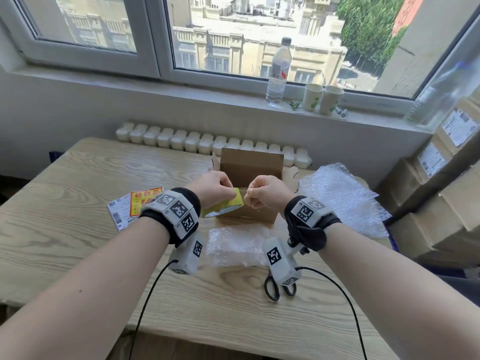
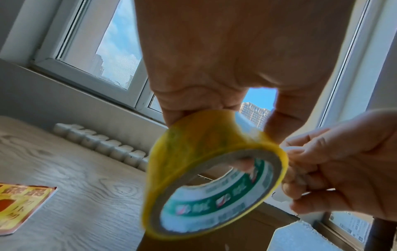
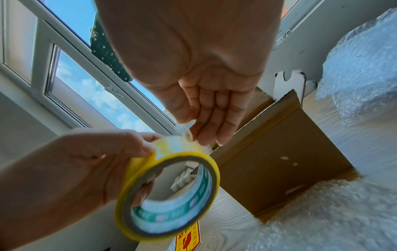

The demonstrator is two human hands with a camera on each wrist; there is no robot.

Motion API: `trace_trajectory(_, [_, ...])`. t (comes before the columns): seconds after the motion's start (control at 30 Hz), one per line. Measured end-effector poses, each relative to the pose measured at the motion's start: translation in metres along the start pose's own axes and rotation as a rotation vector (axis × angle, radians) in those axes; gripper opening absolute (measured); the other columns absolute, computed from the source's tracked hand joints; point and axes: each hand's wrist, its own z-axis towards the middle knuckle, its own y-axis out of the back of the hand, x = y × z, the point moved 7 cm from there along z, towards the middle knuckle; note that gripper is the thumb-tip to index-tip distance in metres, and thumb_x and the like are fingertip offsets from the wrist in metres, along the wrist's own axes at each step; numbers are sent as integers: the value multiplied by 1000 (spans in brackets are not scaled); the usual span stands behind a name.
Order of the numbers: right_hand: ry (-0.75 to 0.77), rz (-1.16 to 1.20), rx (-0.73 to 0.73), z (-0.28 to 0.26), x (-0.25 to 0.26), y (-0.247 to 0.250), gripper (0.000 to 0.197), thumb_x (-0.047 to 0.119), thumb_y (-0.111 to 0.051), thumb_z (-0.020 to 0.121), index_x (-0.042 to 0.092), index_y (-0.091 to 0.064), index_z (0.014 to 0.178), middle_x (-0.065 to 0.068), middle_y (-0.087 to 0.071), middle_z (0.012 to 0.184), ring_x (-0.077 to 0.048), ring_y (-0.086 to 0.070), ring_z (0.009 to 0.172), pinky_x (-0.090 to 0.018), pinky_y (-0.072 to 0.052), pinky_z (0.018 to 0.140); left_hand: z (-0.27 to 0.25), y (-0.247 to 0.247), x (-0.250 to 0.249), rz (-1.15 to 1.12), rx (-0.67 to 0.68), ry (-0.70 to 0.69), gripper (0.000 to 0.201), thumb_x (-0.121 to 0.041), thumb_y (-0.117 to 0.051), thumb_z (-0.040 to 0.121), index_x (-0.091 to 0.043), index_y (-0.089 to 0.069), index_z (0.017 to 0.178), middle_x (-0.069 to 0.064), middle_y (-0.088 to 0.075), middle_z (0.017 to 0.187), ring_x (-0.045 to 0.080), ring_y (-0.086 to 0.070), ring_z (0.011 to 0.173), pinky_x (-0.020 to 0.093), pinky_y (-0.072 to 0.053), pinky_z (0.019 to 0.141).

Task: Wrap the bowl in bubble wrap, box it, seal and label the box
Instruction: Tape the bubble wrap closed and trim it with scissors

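Peeling the free end off the tape roll [image 1: 225,203] is the step in hand, judged from the pose. The left hand [image 1: 213,187] holds the roll above the tabletop [image 1: 78,245], fingers [image 3: 137,144] curled round its rim and through the core. The right hand [image 1: 265,191] pinches the clear tape end at the roll's top edge.

To do it well: draw the end away steadily and flat, keeping it off itself, for thin film clings and creases.

The roll is yellowish, glossy, translucent film on a printed card core. The box [image 1: 250,178] is plain brown corrugated card, open, standing on the tabletop just behind the hands. Bubble wrap [image 1: 235,245], clear and dimpled, lies in front of it; more [image 1: 340,196] lies to its right. No bowl is visible.
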Motion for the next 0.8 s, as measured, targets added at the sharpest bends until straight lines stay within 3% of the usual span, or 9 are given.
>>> trace_trajectory(0.07, [8,17,28,-2,-1,-4,23,1,-49,93,12,-52,73,-8,-63,73,-19,-59,70,-34,-55,79,0,-5,1,38,21,-7,26,-23,-58,79,-26,-62,105,-4,-62,92,15,-61,78,31,-54,77])
trace_trajectory(0.17, [7,12,42,-3,-4,-3,24,1,-49,94,11,-53,72,-5,-59,67,-14,-57,62,-31,-55,74,-4,-19,13,198,109,22,17,-19,-54,82,-28,-68,86,-7,-63,76,11,-57,66,27,-53,67])
trace_trajectory(0.27, [-26,91,-98,-1,-19,32,22,3,-53,94,10,-56,73,-6,-57,64,-15,-56,57,-31,-55,69,-16,-30,58,391,175,163,13,-20,-55,84,-24,-63,74,-6,-63,72,11,-55,62,22,-42,58])
trace_trajectory(0.33, [-46,5,-162,0,-36,55,18,7,-59,91,12,-60,74,-6,-61,68,-16,-58,62,-29,-55,68,-21,-33,86,331,156,222,10,-22,-63,82,-21,-63,72,0,-63,73,15,-54,66,23,-38,55])
trace_trajectory(0.4, [-91,-172,-131,4,-58,55,13,11,-64,87,15,-65,75,-2,-64,73,-14,-60,70,-29,-56,72,-24,-36,97,203,115,246,12,-22,-67,83,-16,-64,73,1,-58,69,13,-51,64,23,-36,54])
trace_trajectory(0.5, [-100,-331,1,12,-78,19,14,8,-64,84,20,-72,81,6,-65,79,-13,-61,82,-29,-54,79,-19,-46,96,63,84,240,22,-28,-64,87,-17,-64,69,0,-57,64,14,-51,63,22,-36,54])
trace_trajectory(0.63, [-19,-529,120,23,-77,-34,23,9,-57,88,21,-75,95,3,-71,102,-15,-62,99,-21,-46,85,-15,-58,90,-68,66,238,26,-30,-60,91,-16,-66,70,-5,-56,61,6,-49,58,20,-33,51])
trace_trajectory(0.73, [16,-625,180,31,-79,-58,31,7,-52,88,23,-71,106,1,-69,111,-19,-61,104,-25,-47,87,-16,-62,95,-128,55,281,24,-30,-59,91,-14,-67,76,-7,-55,63,6,-49,61,20,-34,54])
trace_trajectory(0.8, [22,-677,257,32,-86,-70,36,5,-51,87,24,-68,112,3,-66,106,-17,-60,99,-25,-46,82,-18,-65,104,-187,50,343,25,-31,-59,91,-13,-69,77,-5,-56,65,8,-50,64,23,-35,60])
